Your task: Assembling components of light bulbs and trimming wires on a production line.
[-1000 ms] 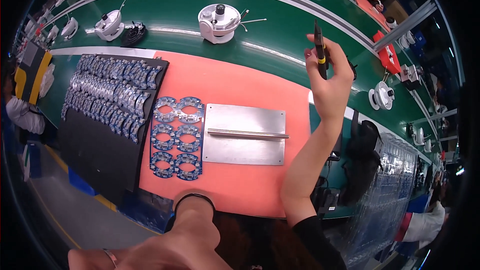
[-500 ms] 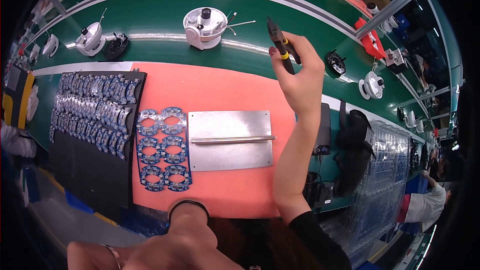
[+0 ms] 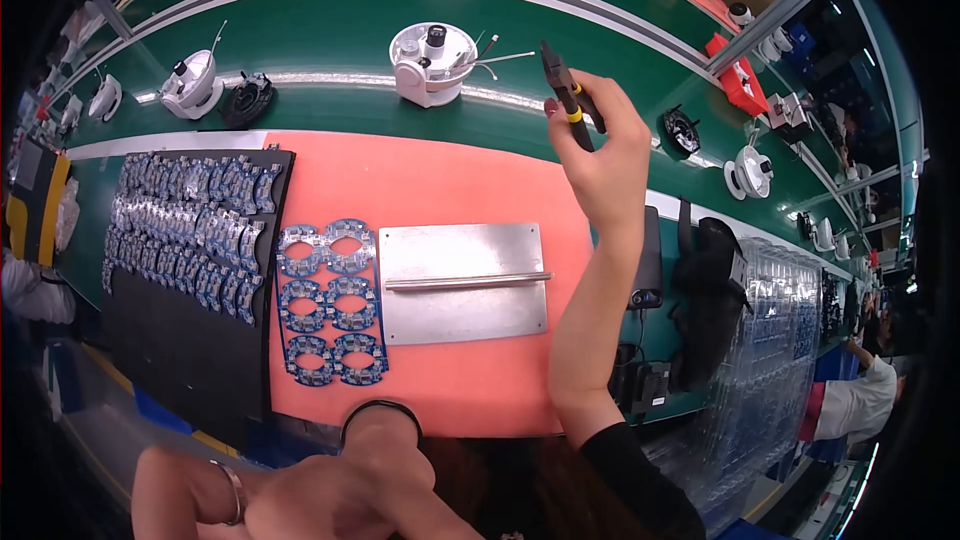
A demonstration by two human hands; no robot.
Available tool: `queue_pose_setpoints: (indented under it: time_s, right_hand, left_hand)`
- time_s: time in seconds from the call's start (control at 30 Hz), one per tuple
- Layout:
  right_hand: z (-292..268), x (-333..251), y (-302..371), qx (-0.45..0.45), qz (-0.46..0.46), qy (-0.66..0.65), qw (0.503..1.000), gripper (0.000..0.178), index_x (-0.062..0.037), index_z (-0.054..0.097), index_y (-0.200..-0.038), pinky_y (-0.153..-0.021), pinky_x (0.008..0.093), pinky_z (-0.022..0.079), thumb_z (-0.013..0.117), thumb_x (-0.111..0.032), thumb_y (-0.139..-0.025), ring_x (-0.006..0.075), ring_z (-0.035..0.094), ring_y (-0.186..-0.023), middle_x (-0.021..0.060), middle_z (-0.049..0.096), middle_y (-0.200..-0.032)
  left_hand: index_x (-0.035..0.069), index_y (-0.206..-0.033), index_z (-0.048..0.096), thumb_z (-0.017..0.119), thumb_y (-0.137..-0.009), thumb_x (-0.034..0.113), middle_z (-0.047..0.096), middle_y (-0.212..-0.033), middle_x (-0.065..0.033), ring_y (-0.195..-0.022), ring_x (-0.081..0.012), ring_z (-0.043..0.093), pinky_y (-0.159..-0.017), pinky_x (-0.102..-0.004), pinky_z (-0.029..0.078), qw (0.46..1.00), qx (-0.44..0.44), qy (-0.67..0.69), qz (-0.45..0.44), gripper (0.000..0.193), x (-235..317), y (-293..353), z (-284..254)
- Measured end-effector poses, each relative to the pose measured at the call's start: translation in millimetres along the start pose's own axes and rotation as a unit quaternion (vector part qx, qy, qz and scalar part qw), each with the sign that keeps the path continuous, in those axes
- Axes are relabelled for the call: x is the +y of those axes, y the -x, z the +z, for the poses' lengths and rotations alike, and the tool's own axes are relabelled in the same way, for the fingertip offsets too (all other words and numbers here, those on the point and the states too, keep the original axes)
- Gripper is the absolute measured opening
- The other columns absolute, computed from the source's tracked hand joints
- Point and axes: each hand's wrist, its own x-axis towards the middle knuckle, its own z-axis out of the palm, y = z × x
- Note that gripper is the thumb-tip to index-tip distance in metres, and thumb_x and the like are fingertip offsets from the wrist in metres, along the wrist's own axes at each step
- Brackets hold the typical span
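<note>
Right hand point(image 3: 598, 145): raised over the far right part of the orange mat, forearm rising from the near edge; its grip is pressed around a slim black tool.
Black tool point(image 3: 567, 97): pen-shaped, with yellow bands, pinched between thumb and fingers; it tilts with its tip pointing far and left, above the green conveyor belt.
Left hand point(image 3: 215, 500): low at the near edge, well apart from the work; a ring shows on one finger, a dark band on the wrist. It holds nothing visible; whether the fingers are spread or curled cannot be told.
Orange mat point(image 3: 440, 180): covers the middle of the surface, between the black tray and the right-hand clutter.
Metal plate point(image 3: 462, 283): rectangular, grey, lying flat on the mat, near and left of the right hand; a thin metal rod point(image 3: 467, 281) lies across it lengthwise.
Blue circuit-board panel point(image 3: 332, 302): ring-shaped boards in two columns, just beside the plate's left edge.
Black tray point(image 3: 200, 340): left of the mat; small blue boards point(image 3: 185, 225) are packed in rows on its far part.
Green conveyor belt point(image 3: 330, 50): curves along the far side.
White round housing point(image 3: 432, 63): stands on the belt, left of the tool's tip, with thin wires sticking out.
Second white housing point(image 3: 190, 85): farther left on the belt, beside a dark round part point(image 3: 248, 100).
</note>
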Motion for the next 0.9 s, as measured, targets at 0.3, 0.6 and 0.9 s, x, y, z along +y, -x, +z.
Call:
queue_pose_setpoints:
  time_s: [0.3, 0.6, 0.9]
  right_hand:
    - [-1, 2, -5, -0.002, 0.003, 0.001, 1.0, 0.024, 0.0001, 0.067, -0.108, -0.08, 0.0272, 0.048, 0.068, -0.006, -0.084, 0.0166, 0.062, -0.082, 0.0089, 0.065, -0.09]
    - [-21, -7, 2, 0.011, 0.001, -0.051, 0.999, 0.022, 0.0002, 0.066, -0.108, -0.076, 0.0247, 0.044, 0.066, -0.004, -0.086, 0.0116, 0.055, -0.079, 0.0048, 0.062, -0.088]
    - [-37, -20, 12, 0.057, 0.046, -0.337, 0.939, 0.022, 0.0012, 0.064, -0.114, -0.072, 0.0234, 0.043, 0.063, -0.005, -0.092, 0.0084, 0.055, -0.082, 0.0013, 0.059, -0.089]
  left_hand:
    - [0.007, -0.113, 0.04, 0.05, -0.096, 0.012, 0.041, -0.109, -0.0101, -0.088, -0.0192, 0.049, -0.063, -0.0392, 0.053, 0.97, 0.105, -0.129, 0.176, 0.02, -30, 1, -2]
    - [0.009, -0.101, 0.039, 0.045, -0.096, 0.017, 0.039, -0.09, -0.0079, -0.069, -0.0137, 0.036, -0.056, -0.0294, 0.032, 0.912, 0.287, -0.29, 0.027, 0.011, -28, 3, -21]
    - [0.003, -0.125, 0.044, 0.042, -0.097, 0.018, 0.056, -0.116, -0.0194, -0.109, -0.0304, 0.057, -0.106, -0.0491, 0.046, 0.906, 0.408, -0.115, -0.007, 0.032, -77, -4, -83]
